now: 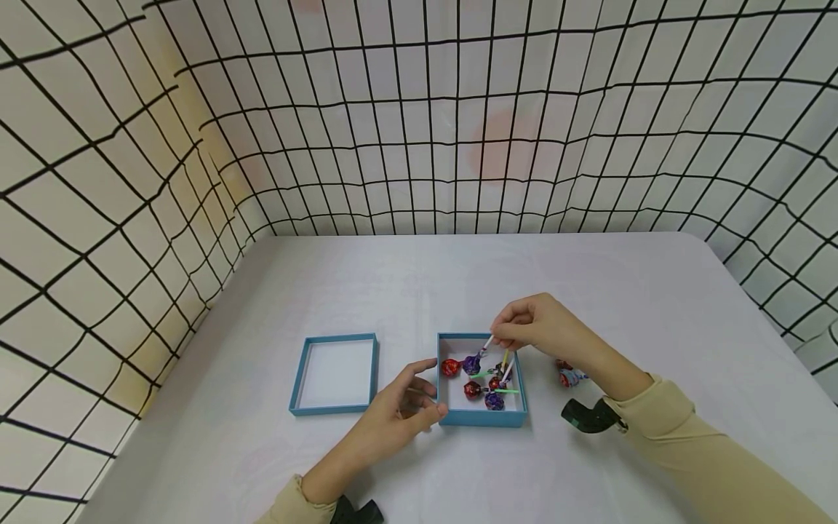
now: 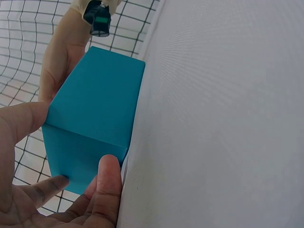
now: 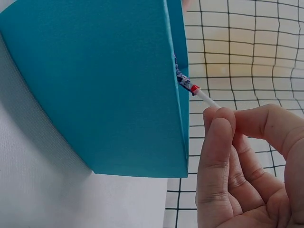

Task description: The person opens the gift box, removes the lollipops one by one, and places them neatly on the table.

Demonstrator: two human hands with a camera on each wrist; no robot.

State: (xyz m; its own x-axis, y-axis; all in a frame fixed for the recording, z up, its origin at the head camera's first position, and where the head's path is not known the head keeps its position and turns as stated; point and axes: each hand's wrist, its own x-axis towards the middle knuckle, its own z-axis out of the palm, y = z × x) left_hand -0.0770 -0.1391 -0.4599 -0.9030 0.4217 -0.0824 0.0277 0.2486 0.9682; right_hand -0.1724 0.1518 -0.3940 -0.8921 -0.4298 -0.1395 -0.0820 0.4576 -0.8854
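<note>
Head view: right hand [image 1: 540,320] pinches a purple lollipop [image 1: 471,364] at the blue box [image 1: 481,418]

The lollipop's round head is wrapped in shiny purple foil, crinkled and catching light, with the wrapper twisted at the neck. In the right wrist view a red band [image 3: 194,90] circles that neck, and a plain white stick [image 3: 207,99] runs on to the fingers. The right hand's thumb and forefinger are clamped together on the stick's end. The lollipop is in the far part of the box, left of the hand, tilted with its stick rising to the right; whether the head touches the floor of the box I cannot tell.

The left hand [image 1: 399,415] is at the box's left side, thumb and fingers apart, their tips touching its walls.

Other lollipops share the box: a red one [image 1: 450,367] at the far left, another red one [image 1: 473,391] nearer, and a dark purple one [image 1: 494,401] by the near wall. A green stick [image 1: 506,391] lies to the right. Well left sits a shallow blue lid [image 1: 330,410]; to the right, red and blue wrapped candy [image 1: 571,376] lies on the white table [image 1: 393,284].
</note>
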